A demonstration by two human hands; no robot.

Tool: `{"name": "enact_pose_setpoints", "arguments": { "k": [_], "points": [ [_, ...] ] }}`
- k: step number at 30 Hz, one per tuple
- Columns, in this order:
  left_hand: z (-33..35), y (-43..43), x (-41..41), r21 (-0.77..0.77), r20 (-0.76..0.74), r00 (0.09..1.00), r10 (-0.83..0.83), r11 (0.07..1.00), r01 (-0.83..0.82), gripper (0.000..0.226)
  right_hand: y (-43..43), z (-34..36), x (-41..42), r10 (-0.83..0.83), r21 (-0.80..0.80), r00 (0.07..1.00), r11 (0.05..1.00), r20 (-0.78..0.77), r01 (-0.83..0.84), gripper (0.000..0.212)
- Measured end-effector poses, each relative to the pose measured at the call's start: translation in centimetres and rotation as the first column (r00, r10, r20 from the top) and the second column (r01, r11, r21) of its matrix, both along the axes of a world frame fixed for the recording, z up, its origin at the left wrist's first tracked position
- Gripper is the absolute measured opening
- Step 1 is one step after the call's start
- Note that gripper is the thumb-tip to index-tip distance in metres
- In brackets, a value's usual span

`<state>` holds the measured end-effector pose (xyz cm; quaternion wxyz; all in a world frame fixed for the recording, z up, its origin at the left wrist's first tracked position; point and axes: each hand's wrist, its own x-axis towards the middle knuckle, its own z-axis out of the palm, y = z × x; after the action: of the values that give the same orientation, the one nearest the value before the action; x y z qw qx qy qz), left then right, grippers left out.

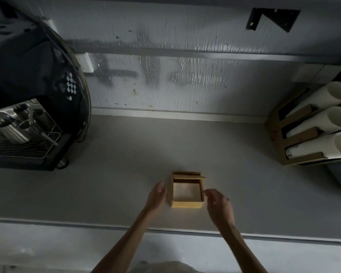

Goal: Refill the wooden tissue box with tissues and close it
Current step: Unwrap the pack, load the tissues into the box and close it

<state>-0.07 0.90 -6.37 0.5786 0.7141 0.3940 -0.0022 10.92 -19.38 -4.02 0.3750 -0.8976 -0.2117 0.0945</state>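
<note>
The square wooden box (187,190) sat mid-desk (116,174), near the front edge, apparently empty. Its flat lid (189,176) was slid back toward the wall, probably to clear the opening for tissues. The left hand (156,196) hovered just beside the left wall, fingers loosely open; the right hand (218,201) curled at the right rim, gripping nothing visible.

A grey counter (126,174) fills the middle of the frame under dim light, meeting a rough, smeared grey wall (185,85) across the top. A black coffee machine (34,95) with steel pitchers (18,127) stands at the left. At the right edge, a cardboard holder (295,142) carries three white tubes (323,121), and a black bracket (272,18) hangs upper right.
</note>
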Motion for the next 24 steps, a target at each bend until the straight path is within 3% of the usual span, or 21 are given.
{"name": "enact_pose_setpoints", "arguments": {
  "k": [1, 3, 5, 6, 8, 10, 12, 15, 18, 24],
  "points": [
    [1.3, 0.3, 0.6, -0.129, 0.048, 0.992, 0.115, 0.986, -0.108, 0.016, -0.4, 0.4, 1.1, -0.090, 0.085, 0.988, 0.991, -0.128, 0.101, 0.019],
    [4.1, 1.0, 2.4, -0.369, 0.024, 0.976, 0.215, 0.909, -0.191, 0.022, -0.3, 1.7, 3.1, -0.003, 0.292, 0.881, 0.943, -0.474, 0.160, 0.057],
    [5.4, 1.9, 4.2, -0.541, -0.027, 0.993, 0.116, 0.834, -0.113, 0.064, 1.3, 2.7, 5.1, 0.168, 0.369, 0.591, 0.899, -0.789, 0.236, 0.081],
    [5.9, 2.3, 4.8, -0.613, -0.048, 0.997, 0.055, 0.787, -0.072, 0.080, 2.3, 3.2, 5.9, 0.201, 0.345, 0.463, 0.905, -0.863, 0.249, 0.078],
    [6.3, 2.7, 5.4, -0.698, -0.079, 0.993, -0.084, 0.716, 0.005, 0.090, 3.7, 4.2, 6.4, 0.229, 0.303, 0.369, 0.940, -0.901, 0.157, 0.056],
    [6.0, 2.8, 5.4, -0.678, -0.069, 0.982, -0.175, 0.731, 0.083, 0.076, 4.0, 4.3, 6.2, 0.238, 0.295, 0.400, 0.952, -0.885, 0.086, 0.030],
    [5.6, 2.2, 5.0, -0.597, -0.061, 0.986, -0.153, 0.798, 0.087, 0.057, 3.5, 3.6, 5.6, 0.237, 0.306, 0.498, 0.950, -0.834, 0.061, 0.013],
    [4.0, 0.8, 4.4, -0.449, -0.037, 0.996, -0.085, 0.892, 0.060, 0.046, 2.5, 1.6, 5.0, 0.326, 0.365, 0.637, 0.928, -0.698, -0.074, 0.043],
    [1.8, -0.4, 3.8, -0.308, -0.030, 0.998, -0.060, 0.950, 0.048, 0.050, 2.6, -1.3, 4.2, 0.169, 0.235, 0.765, 0.972, -0.621, -0.023, 0.074],
    [-0.7, -1.5, 3.9, -0.090, -0.011, 0.999, 0.048, 0.995, -0.049, 0.059, 3.6, -2.8, 3.7, 0.084, 0.111, 0.862, 0.993, -0.500, -0.033, 0.063]
  ]
}}
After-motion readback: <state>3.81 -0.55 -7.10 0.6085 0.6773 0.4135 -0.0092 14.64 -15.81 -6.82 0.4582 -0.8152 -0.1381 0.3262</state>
